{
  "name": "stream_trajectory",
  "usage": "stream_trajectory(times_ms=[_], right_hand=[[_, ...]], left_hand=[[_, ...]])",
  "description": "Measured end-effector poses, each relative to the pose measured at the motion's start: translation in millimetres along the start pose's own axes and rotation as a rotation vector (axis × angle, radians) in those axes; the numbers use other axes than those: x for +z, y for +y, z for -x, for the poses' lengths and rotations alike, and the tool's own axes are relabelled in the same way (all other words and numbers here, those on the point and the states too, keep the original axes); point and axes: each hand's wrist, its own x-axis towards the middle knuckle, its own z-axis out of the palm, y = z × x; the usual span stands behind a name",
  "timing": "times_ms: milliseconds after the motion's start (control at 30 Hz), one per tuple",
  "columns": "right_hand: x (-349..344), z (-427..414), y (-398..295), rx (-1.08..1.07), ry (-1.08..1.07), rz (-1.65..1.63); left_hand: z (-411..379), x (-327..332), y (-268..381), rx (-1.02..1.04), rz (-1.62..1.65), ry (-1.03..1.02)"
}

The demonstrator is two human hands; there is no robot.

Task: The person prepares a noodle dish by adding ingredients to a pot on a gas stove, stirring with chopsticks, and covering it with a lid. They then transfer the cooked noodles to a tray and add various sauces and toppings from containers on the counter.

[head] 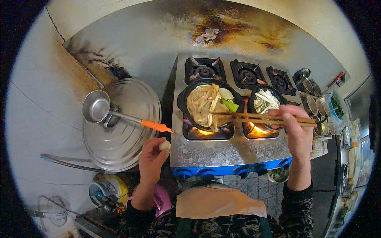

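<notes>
Long wooden cooking chopsticks [253, 115] are gripped in my right hand [298, 131], which is raised over the stove's right side. Their blurred tips reach into a black pot [180, 102] of noodles [200, 99], with a green vegetable piece [230, 105] and pale slices among them. Between the fingers of my left hand [151, 156] is a small, pale, rounded, egg-like item [164, 145]; its exact kind cannot be told. That hand is just left of the stove's front corner. Under the chopsticks, a smaller black pot [253, 95] contains white strips, possibly mushrooms [265, 101].
Flames [257, 130] burn beneath both pots on the steel stove [202, 153]. Blue-panel knobs [207, 172] line its front. A ladle [96, 106] with an orange handle lies on a large metal lid [131, 148] at left. Several containers [312, 105] stand to the right.
</notes>
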Motion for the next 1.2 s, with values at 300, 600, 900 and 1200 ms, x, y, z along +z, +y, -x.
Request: stream_trajectory(times_ms=[300, 600, 900, 1200], right_hand=[[21.5, -2.8, 23.2, -0.271, -0.308, 0.332], [-3.0, -7.8, -28.7, -0.167, -0.197, 0.344], [-30.0, 8.7, -46.6, -0.408, 0.033, 0.28], [159.9, 42.4, 14.1, -0.778, -0.956, 0.552]], left_hand=[[-1.8, 6.8, 2.2, 0.039, -0.004, -0.031], [-31.2, 32.6, 19.4, 0.084, -0.219, -0.14], [-56.7, 60.5, 28.3, 0.583, -0.458, 0.065], [6.3, 11.2, 39.2, -0.455, 0.975, -0.1]])
